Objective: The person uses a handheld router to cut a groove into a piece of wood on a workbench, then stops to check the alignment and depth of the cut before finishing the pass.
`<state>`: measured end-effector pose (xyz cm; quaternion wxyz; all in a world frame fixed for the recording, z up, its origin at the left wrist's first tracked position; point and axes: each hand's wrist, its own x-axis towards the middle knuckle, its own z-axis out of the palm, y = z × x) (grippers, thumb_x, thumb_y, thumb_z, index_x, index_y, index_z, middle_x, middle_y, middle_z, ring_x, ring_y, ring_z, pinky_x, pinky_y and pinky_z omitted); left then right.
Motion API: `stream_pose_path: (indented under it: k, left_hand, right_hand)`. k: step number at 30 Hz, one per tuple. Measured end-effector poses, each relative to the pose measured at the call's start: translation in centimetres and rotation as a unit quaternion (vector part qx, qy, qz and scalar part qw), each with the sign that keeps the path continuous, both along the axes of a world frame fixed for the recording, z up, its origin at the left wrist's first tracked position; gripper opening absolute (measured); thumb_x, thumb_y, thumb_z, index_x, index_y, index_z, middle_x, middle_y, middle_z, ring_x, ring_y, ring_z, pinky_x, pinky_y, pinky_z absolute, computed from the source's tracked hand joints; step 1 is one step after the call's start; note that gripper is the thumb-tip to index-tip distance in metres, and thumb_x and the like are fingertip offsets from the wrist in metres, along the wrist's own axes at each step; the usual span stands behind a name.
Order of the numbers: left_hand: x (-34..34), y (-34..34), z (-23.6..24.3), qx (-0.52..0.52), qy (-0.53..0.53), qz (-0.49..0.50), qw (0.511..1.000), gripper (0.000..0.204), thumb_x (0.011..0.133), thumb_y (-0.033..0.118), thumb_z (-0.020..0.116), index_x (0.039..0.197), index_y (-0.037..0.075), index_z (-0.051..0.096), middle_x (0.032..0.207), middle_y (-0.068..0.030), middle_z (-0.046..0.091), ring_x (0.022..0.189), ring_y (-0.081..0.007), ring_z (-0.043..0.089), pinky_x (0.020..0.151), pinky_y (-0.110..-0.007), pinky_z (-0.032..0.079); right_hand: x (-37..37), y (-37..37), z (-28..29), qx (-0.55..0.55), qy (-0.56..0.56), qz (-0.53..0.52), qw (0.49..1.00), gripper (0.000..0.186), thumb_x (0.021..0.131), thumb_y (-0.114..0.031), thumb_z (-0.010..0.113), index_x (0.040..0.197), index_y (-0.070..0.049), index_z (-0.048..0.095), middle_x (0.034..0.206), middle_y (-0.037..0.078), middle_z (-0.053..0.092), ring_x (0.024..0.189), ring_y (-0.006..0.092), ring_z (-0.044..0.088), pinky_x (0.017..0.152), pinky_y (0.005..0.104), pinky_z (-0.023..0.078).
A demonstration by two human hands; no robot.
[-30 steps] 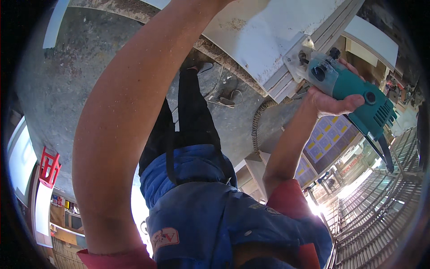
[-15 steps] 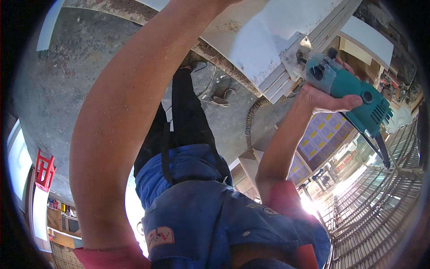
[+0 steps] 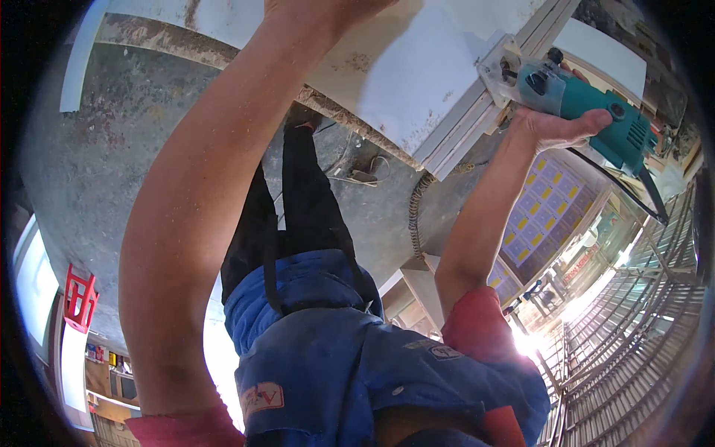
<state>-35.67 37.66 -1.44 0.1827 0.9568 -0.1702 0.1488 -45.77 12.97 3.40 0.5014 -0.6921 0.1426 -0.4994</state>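
Rough grey concrete floor (image 3: pixel 134 171) spreads beneath a white panel (image 3: pixel 417 82) on a worksite. Right hand (image 3: pixel 555 127) is clamped around the body of a teal trim router (image 3: pixel 588 104), whose long axis runs from upper left to lower right: its clear square base (image 3: pixel 500 71) presses against the panel's layered edge, its black cord end (image 3: pixel 648 190) trails toward the lower right. Left hand (image 3: pixel 320 9), cut off by the top edge, rests on the dusty panel face; whether its fingers are curled or flat cannot be told. Blue work overalls (image 3: pixel 357 365) fill the foreground.
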Motion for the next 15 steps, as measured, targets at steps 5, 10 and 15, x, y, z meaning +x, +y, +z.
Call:
stream_pose_path:
  k: [5, 10, 15]
  left_hand:
    - [-0.1, -0.1, 0.0, -0.006, 0.036, -0.009, 0.999, 0.074, 0.099, 0.044, 0.056, 0.156, 0.001, 0.038, 0.166, -0.0191, 0.031, 0.156, -0.0386, 0.021, 0.13, -0.052, 0.014]
    - [0.1, -0.1, 0.4, -0.007, 0.048, -0.009, 0.999, 0.073, 0.1, 0.043, 0.056, 0.157, 0.001, 0.037, 0.166, -0.0192, 0.031, 0.157, -0.0388, 0.021, 0.13, -0.052, 0.013]
    - [0.0, 0.0, 0.4, 0.002, 0.028, -0.009, 1.0, 0.073, 0.1, 0.043, 0.056, 0.156, 0.0, 0.037, 0.166, -0.0197, 0.031, 0.156, -0.0386, 0.022, 0.13, -0.052, 0.013]
  right_hand:
    - [-0.3, -0.7, 0.1, 0.034, 0.023, 0.023, 0.999, 0.1, 0.076, -0.079, 0.07, 0.121, 0.009, 0.053, 0.105, 0.022, 0.063, 0.091, 0.0335, 0.07, 0.078, 0.0457, 0.064]
    - [-1.8, 0.7, 0.4, 0.019, 0.048, 0.042, 0.998, 0.087, 0.081, -0.076, 0.066, 0.11, 0.005, 0.058, 0.101, 0.021, 0.064, 0.094, 0.0324, 0.069, 0.083, 0.047, 0.06]
    - [-4.9, 4.3, 0.3, 0.054, 0.034, 0.048, 0.997, 0.078, 0.086, -0.069, 0.063, 0.115, 0.002, 0.052, 0.1, 0.021, 0.065, 0.094, 0.0316, 0.068, 0.081, 0.0447, 0.059]
